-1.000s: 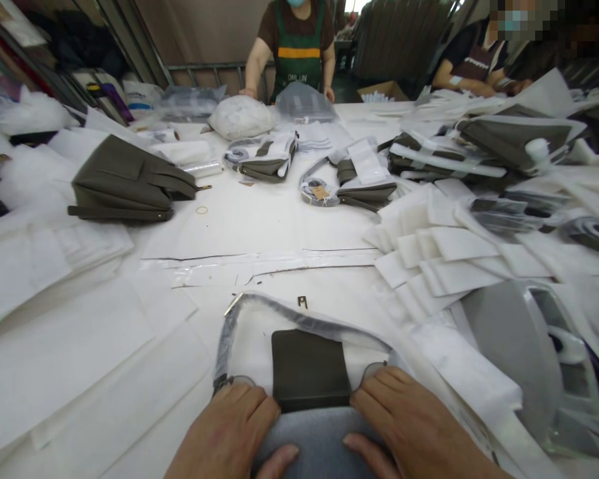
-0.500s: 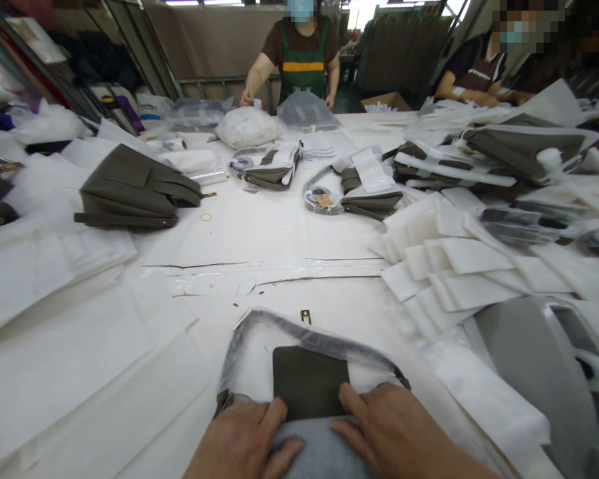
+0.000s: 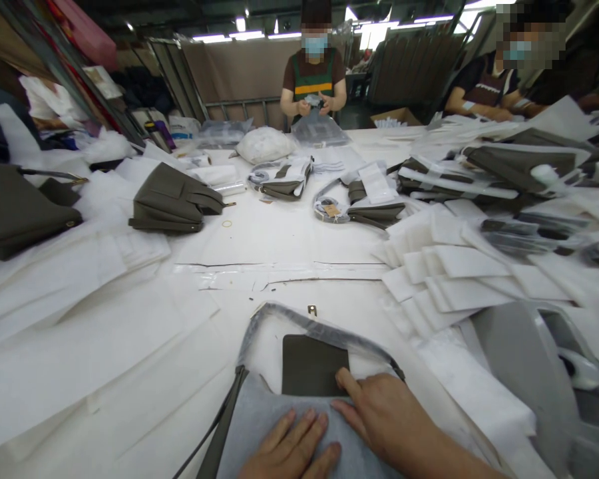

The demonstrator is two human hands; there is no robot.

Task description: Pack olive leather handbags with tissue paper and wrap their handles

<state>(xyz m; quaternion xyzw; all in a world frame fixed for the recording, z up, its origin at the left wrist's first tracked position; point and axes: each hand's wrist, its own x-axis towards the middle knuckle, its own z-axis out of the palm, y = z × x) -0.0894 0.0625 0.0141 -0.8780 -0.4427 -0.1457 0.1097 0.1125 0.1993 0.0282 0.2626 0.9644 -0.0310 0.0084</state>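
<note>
A dark olive handbag (image 3: 228, 426) lies in front of me, its front covered by a pale grey-blue sheet (image 3: 259, 406). Its strap (image 3: 324, 326), wrapped in clear film, arches away across the table. Above the sheet's edge stands a dark olive flap (image 3: 309, 366). My left hand (image 3: 292, 449) rests flat on the sheet, fingers spread. At the bag's upper edge, my right hand (image 3: 384, 412) has its fingers curled over beside the flap and its thumb on the sheet, gripping that edge. A small metal clasp piece (image 3: 312, 310) sits just beyond the strap.
Stacked white paper pieces (image 3: 459, 259) and a grey machine (image 3: 519, 372) are at right. White sheets (image 3: 104, 359) cover the left side. Other olive bags (image 3: 172, 199) lie farther back. A masked co-worker (image 3: 314, 86) stands opposite, holding something small; another person (image 3: 484, 86) is at right.
My left hand has left the flap's left side and moved down onto the sheet, opening out flat. My right hand stays at the bag's edge. The view has tilted up.
</note>
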